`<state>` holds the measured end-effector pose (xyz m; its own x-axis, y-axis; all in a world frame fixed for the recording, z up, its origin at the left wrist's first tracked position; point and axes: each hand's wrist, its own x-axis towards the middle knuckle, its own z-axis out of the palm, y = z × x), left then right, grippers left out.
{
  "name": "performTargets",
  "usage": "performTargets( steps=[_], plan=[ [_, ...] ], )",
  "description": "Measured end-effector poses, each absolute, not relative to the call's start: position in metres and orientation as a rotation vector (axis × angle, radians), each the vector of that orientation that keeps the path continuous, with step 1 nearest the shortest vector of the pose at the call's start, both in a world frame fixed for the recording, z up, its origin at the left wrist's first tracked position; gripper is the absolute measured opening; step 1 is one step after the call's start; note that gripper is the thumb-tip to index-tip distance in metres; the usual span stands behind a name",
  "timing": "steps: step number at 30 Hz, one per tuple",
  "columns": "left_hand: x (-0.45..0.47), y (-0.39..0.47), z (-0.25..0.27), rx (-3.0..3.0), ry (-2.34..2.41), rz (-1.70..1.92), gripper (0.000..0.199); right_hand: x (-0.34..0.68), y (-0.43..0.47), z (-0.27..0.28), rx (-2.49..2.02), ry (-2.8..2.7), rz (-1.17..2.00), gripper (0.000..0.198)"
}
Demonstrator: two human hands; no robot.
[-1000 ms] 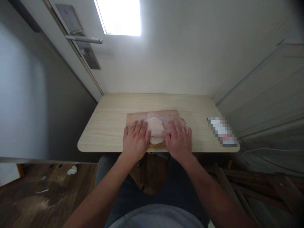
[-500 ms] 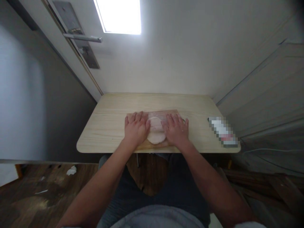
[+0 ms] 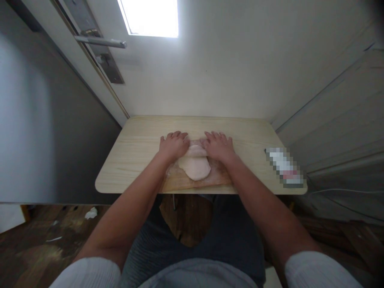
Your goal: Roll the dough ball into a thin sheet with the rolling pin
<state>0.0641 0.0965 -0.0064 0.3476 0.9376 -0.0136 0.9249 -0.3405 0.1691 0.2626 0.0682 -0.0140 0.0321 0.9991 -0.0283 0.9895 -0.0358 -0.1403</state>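
With grip spread, left hand [image 3: 174, 145] and right hand [image 3: 219, 146] rest over the rolling pin [image 3: 197, 151]; equal pressure should flatten the dough [image 3: 196, 169] evenly near the worktop [image 3: 120, 160] edge.

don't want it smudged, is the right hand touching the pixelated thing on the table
Apart: the head view shows a strip of tabletop between the right hand and the pixelated thing.

Dough [image 3: 196, 169] on a board [image 3: 180, 184] — on a table [image 3: 132, 152] (door [image 3: 216, 76] behind).
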Motion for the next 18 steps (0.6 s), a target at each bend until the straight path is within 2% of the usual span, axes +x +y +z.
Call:
performTargets(
  steps=[7, 18],
  plan=[
    [0.065, 0.111, -0.005, 2.492, 1.690, 0.067, 0.050, 0.263, 0.085, -0.012, -2.208, -2.119, 0.248, 0.065],
    [0.066, 0.107, -0.004, 2.523, 1.708, 0.085, 0.045, 0.260, 0.082, -0.010, -2.153, -2.084, 0.146, 0.064]
  ],
)
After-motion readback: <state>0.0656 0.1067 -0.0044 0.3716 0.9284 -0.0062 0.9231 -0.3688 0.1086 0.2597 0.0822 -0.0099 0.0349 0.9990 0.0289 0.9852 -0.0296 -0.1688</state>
